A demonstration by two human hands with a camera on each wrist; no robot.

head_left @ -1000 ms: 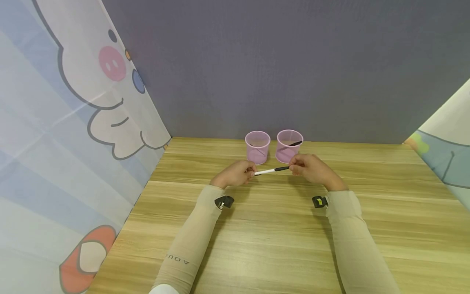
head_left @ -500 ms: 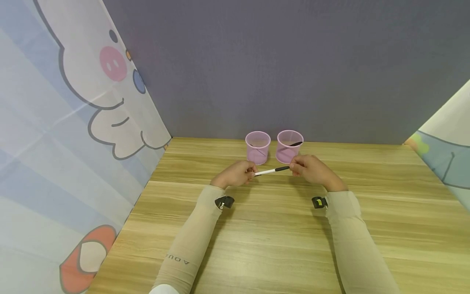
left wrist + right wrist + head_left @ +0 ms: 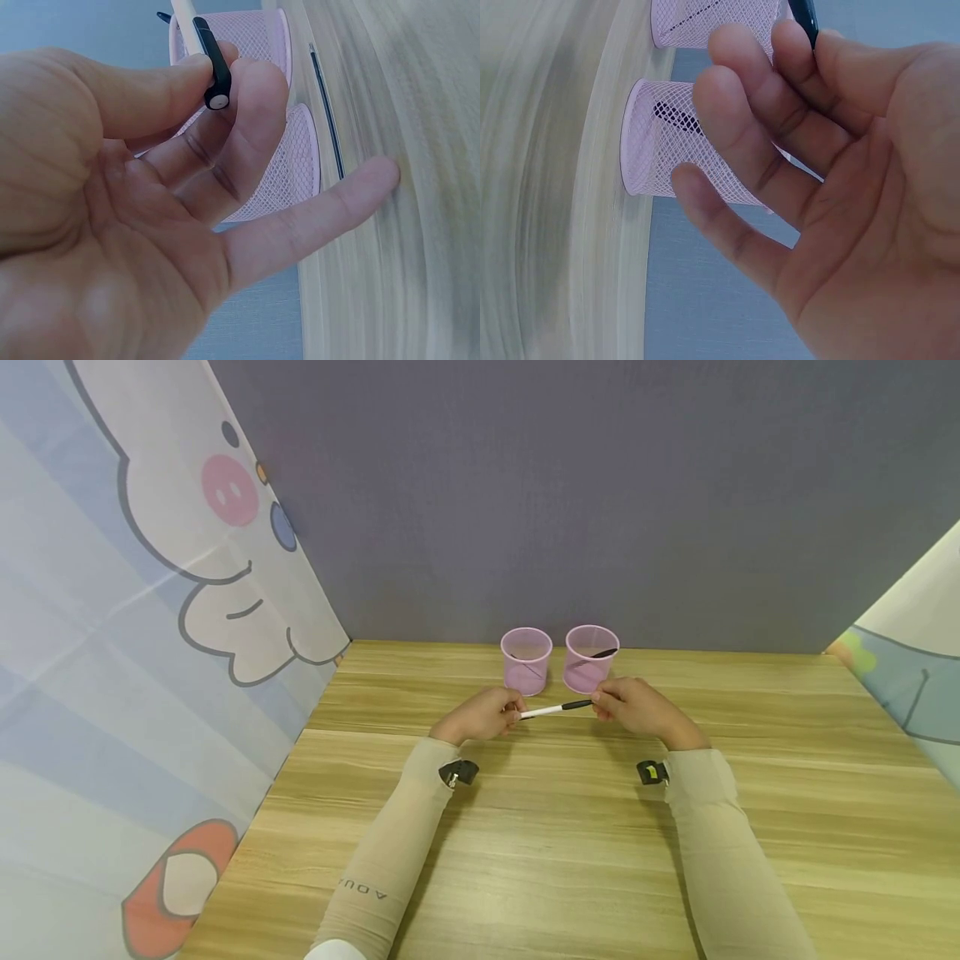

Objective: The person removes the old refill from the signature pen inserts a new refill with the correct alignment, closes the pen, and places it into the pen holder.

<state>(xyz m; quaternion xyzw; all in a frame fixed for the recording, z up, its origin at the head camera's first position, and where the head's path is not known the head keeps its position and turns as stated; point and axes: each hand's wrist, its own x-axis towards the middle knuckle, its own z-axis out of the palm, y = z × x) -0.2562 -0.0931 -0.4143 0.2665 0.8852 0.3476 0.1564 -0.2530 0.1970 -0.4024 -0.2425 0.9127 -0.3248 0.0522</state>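
Note:
Between my two hands, a pen [image 3: 543, 711] with a white barrel and black grip is held nearly level above the table. My left hand [image 3: 483, 713] pinches its rear end, by the black clip [image 3: 214, 64], between thumb and fingers. The little finger extends outward in the left wrist view. At the other end, my right hand [image 3: 636, 703] pinches the black front part [image 3: 804, 19], its tip hidden by the fingers. A thin dark rod with a metallic tip, like a pen refill [image 3: 326, 112], lies on the table below the left hand.
Two pink mesh cups stand just beyond the hands, near the grey back panel [image 3: 570, 502]. Inside the left cup [image 3: 526, 672] leans a thin dark rod; a black pen-like item [image 3: 604, 653] leans in the right cup [image 3: 581, 675]. The wood-grain table [image 3: 555, 843] spreads around.

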